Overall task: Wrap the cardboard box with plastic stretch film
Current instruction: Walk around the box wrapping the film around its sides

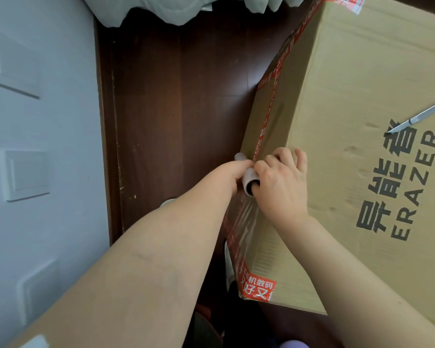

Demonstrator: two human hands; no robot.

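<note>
The big matte cardboard box (337, 84), dented and edged in red printed tape (259, 288), stands on the dark wooden floor (173, 96); glossy, wrinkled stretch film (251, 222) covers only part of its near side, so wrapping looks barely begun. Against that side the left hand (234, 173) grips the slim film roll (249, 175) and the right hand (281, 182) hooks a digit into its hollow end.

Tan cardboard box (349, 84), red-taped edges, film roll (249, 178) against its side
</note>
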